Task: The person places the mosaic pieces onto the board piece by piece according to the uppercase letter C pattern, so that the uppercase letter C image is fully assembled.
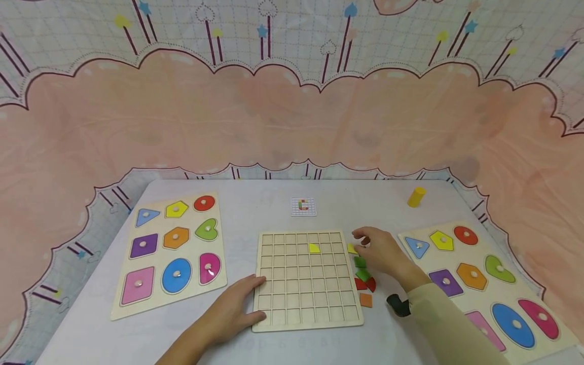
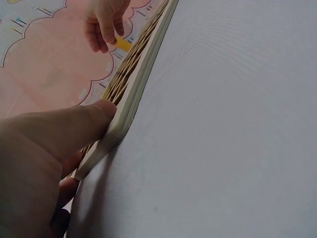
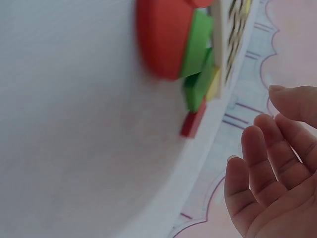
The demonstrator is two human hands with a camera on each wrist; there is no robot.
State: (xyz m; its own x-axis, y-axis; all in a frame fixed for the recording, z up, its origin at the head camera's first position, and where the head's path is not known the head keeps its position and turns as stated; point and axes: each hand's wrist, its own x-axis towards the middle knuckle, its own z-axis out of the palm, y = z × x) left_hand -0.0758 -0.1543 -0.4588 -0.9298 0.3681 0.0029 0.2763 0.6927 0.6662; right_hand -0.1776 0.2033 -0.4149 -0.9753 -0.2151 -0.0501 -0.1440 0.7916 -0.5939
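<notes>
Nearest, at the near right, a pale sleeve (image 1: 449, 319) reaches in over the white table (image 1: 319, 350). From it the right hand (image 1: 378, 251) extends just right of the wooden grid board (image 1: 292, 299), thumb and fingers apart and holding nothing. Just beside its fingertips lies a yellow piece (image 1: 352, 248); nearer, strung along the board's right side, are two green pieces (image 1: 363, 275), two red pieces (image 1: 361, 284) and an orange piece (image 1: 366, 300). The left hand (image 1: 232, 309) rests against the board's left edge, thumb and fingers spread apart. The board lies flat at the middle of the table, a yellow quarter-round piece (image 1: 314, 248) in its second row from the far side. Beyond it lies a small pattern card (image 1: 303, 213); a yellow cylinder (image 1: 416, 197) stands at far right. Knobbed shape puzzles flank the board, left (image 1: 192, 251) and right (image 1: 474, 300).
</notes>
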